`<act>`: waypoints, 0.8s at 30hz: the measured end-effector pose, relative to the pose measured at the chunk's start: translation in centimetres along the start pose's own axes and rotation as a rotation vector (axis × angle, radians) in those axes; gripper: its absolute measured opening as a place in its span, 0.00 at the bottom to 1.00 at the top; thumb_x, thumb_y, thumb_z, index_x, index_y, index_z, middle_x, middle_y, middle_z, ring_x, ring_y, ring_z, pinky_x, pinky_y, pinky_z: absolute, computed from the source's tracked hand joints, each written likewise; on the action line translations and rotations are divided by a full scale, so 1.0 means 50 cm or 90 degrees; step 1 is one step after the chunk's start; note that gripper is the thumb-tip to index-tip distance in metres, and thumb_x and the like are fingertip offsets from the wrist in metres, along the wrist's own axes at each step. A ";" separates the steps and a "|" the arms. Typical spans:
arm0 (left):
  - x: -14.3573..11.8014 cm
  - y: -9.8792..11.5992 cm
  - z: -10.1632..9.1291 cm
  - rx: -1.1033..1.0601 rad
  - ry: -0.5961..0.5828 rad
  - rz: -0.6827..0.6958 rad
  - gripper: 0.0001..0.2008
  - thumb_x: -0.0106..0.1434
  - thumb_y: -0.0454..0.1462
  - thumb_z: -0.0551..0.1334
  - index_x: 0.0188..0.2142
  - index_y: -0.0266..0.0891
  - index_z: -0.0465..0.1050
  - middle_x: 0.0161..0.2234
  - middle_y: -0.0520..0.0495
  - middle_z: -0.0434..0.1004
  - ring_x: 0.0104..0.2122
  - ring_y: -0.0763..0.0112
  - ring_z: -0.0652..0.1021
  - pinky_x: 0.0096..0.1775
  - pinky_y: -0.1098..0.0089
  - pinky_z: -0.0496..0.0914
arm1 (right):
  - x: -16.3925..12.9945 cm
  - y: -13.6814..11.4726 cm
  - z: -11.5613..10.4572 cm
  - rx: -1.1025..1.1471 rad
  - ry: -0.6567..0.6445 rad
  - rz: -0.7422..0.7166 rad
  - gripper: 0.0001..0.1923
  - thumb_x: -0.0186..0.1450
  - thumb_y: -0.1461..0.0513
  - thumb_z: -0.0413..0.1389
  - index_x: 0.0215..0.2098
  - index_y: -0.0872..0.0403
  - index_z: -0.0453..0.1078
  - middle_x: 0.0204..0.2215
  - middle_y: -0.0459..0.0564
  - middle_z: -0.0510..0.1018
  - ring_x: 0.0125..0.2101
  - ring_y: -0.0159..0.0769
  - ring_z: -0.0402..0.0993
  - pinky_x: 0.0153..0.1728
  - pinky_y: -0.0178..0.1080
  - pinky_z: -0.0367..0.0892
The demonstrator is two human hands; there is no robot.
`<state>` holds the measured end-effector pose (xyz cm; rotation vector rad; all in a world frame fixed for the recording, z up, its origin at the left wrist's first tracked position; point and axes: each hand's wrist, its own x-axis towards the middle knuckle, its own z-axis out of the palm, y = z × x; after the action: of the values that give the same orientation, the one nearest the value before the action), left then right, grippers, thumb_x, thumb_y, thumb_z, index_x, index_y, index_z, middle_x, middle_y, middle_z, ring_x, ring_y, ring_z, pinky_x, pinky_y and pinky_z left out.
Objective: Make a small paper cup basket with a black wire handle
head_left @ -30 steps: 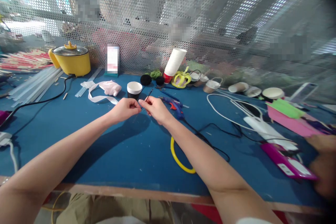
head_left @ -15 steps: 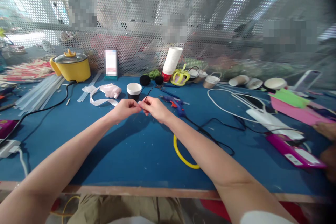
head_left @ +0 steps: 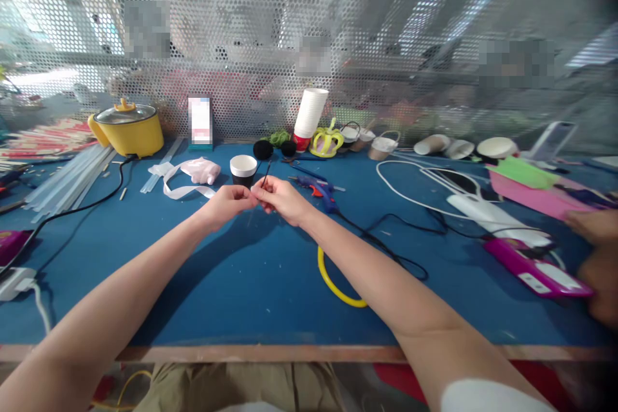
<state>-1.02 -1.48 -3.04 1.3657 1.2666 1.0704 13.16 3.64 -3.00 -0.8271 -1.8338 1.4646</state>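
Both hands meet over the middle of the blue table, fingertips pinched together. My right hand (head_left: 280,198) is closed on a thin black strip (head_left: 267,171) that sticks up from its fingers. My left hand (head_left: 228,203) is also closed, its fingertips touching those of the right; what lies between them is hidden. Just behind the hands stands a paper cup (head_left: 243,166), white at the top and black below. A blue glue gun (head_left: 322,190) lies right of my right hand. Left of the cup are a pale pink crumpled piece (head_left: 201,170) and a white ribbon (head_left: 186,192).
A yellow pot (head_left: 126,131) and clear glue sticks (head_left: 72,180) stand at the left. Along the back are black pompoms (head_left: 263,149), stacked white cups (head_left: 310,113) and a yellow basket-like piece (head_left: 327,140). Cables, a purple power strip (head_left: 535,270) and another person's hand (head_left: 591,224) are at the right.
The view has shifted slightly. My hands stay pinched together in nearly the same place, and the black strip now stands more upright.
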 end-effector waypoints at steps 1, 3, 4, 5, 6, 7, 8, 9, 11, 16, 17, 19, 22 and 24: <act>0.000 0.002 -0.001 -0.035 -0.012 -0.021 0.08 0.48 0.38 0.61 0.21 0.34 0.65 0.17 0.56 0.60 0.18 0.82 0.58 0.21 0.74 0.50 | 0.003 0.003 -0.002 0.042 -0.022 -0.003 0.16 0.52 0.52 0.58 0.26 0.56 0.61 0.18 0.40 0.66 0.17 0.24 0.60 0.17 0.29 0.58; -0.001 0.006 -0.003 -0.081 -0.022 -0.049 0.08 0.47 0.37 0.62 0.21 0.34 0.65 0.17 0.56 0.60 0.17 0.82 0.59 0.21 0.74 0.50 | 0.008 0.008 -0.004 0.083 -0.038 0.001 0.18 0.49 0.51 0.59 0.26 0.56 0.62 0.19 0.41 0.66 0.18 0.23 0.61 0.17 0.29 0.58; 0.000 0.006 -0.004 -0.090 -0.022 -0.051 0.08 0.47 0.37 0.62 0.21 0.34 0.65 0.17 0.56 0.61 0.17 0.82 0.59 0.21 0.74 0.50 | 0.009 0.009 -0.005 0.082 -0.033 0.006 0.18 0.49 0.51 0.59 0.25 0.56 0.62 0.18 0.41 0.66 0.18 0.23 0.60 0.17 0.29 0.58; 0.000 0.006 -0.004 -0.089 -0.018 -0.048 0.08 0.47 0.37 0.62 0.21 0.34 0.65 0.17 0.55 0.61 0.18 0.82 0.59 0.21 0.74 0.50 | 0.010 0.010 -0.005 0.072 -0.023 0.008 0.18 0.49 0.51 0.60 0.25 0.56 0.62 0.17 0.40 0.66 0.17 0.23 0.60 0.17 0.29 0.57; 0.000 0.006 -0.004 -0.082 -0.014 -0.041 0.08 0.47 0.37 0.62 0.21 0.33 0.66 0.18 0.55 0.62 0.18 0.82 0.60 0.21 0.75 0.51 | 0.010 0.011 -0.005 0.057 -0.014 0.009 0.18 0.49 0.51 0.59 0.25 0.56 0.62 0.16 0.40 0.65 0.16 0.23 0.59 0.17 0.29 0.57; 0.001 0.006 -0.004 -0.071 -0.010 -0.033 0.08 0.47 0.37 0.62 0.21 0.33 0.66 0.18 0.55 0.62 0.18 0.82 0.60 0.22 0.75 0.51 | 0.011 0.012 -0.005 0.040 -0.005 0.008 0.18 0.50 0.51 0.59 0.24 0.56 0.61 0.15 0.40 0.65 0.16 0.23 0.59 0.17 0.29 0.56; 0.001 0.006 -0.005 -0.060 -0.009 -0.026 0.08 0.47 0.36 0.62 0.21 0.33 0.66 0.18 0.55 0.62 0.18 0.82 0.60 0.22 0.75 0.51 | 0.010 0.012 -0.005 0.023 0.001 0.005 0.17 0.51 0.51 0.58 0.24 0.56 0.61 0.15 0.39 0.64 0.16 0.23 0.59 0.16 0.29 0.56; 0.001 0.006 -0.005 -0.052 -0.012 -0.021 0.07 0.48 0.36 0.62 0.22 0.33 0.67 0.18 0.55 0.63 0.19 0.82 0.60 0.22 0.75 0.51 | 0.010 0.012 -0.005 0.008 0.006 0.001 0.17 0.52 0.51 0.57 0.24 0.56 0.61 0.14 0.39 0.64 0.15 0.23 0.58 0.16 0.30 0.56; 0.000 0.009 -0.006 -0.040 -0.026 -0.017 0.06 0.48 0.36 0.61 0.22 0.33 0.67 0.19 0.54 0.63 0.19 0.82 0.60 0.23 0.75 0.52 | 0.009 0.012 -0.006 -0.019 0.014 -0.006 0.16 0.53 0.52 0.56 0.24 0.56 0.61 0.14 0.39 0.63 0.15 0.23 0.58 0.17 0.30 0.56; -0.001 0.013 -0.009 0.026 -0.034 0.008 0.05 0.48 0.35 0.59 0.24 0.33 0.67 0.19 0.55 0.62 0.19 0.81 0.59 0.23 0.75 0.51 | 0.008 0.010 -0.006 -0.063 0.029 -0.007 0.14 0.56 0.53 0.55 0.24 0.56 0.61 0.12 0.39 0.63 0.14 0.23 0.57 0.16 0.30 0.54; 0.000 0.012 -0.009 0.048 -0.031 0.018 0.05 0.49 0.35 0.59 0.23 0.33 0.67 0.19 0.55 0.62 0.19 0.81 0.59 0.23 0.75 0.51 | 0.008 0.010 -0.006 -0.075 0.029 -0.007 0.14 0.56 0.54 0.55 0.24 0.56 0.61 0.12 0.38 0.62 0.14 0.23 0.57 0.16 0.30 0.54; 0.002 0.006 -0.008 0.091 -0.027 0.039 0.05 0.49 0.35 0.58 0.23 0.33 0.66 0.18 0.55 0.61 0.20 0.81 0.59 0.23 0.75 0.52 | 0.006 0.006 -0.004 -0.102 0.029 -0.002 0.14 0.57 0.54 0.54 0.24 0.56 0.61 0.12 0.38 0.62 0.13 0.23 0.57 0.15 0.30 0.52; 0.005 -0.004 -0.006 0.136 -0.018 0.061 0.05 0.50 0.36 0.57 0.23 0.34 0.66 0.18 0.55 0.61 0.20 0.80 0.59 0.23 0.75 0.52 | 0.000 -0.001 0.000 -0.144 0.046 0.019 0.14 0.58 0.55 0.54 0.23 0.56 0.60 0.12 0.38 0.61 0.13 0.23 0.55 0.14 0.29 0.50; 0.006 -0.009 -0.004 0.143 -0.012 0.066 0.05 0.50 0.36 0.57 0.23 0.34 0.66 0.19 0.55 0.62 0.20 0.80 0.60 0.23 0.75 0.53 | -0.003 -0.005 0.003 -0.165 0.060 0.031 0.14 0.58 0.55 0.54 0.22 0.56 0.60 0.11 0.38 0.60 0.13 0.23 0.55 0.14 0.29 0.49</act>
<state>-1.24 -1.15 -3.45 1.6225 1.3459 1.0058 13.12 3.40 -2.81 -1.0526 -1.9692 1.2104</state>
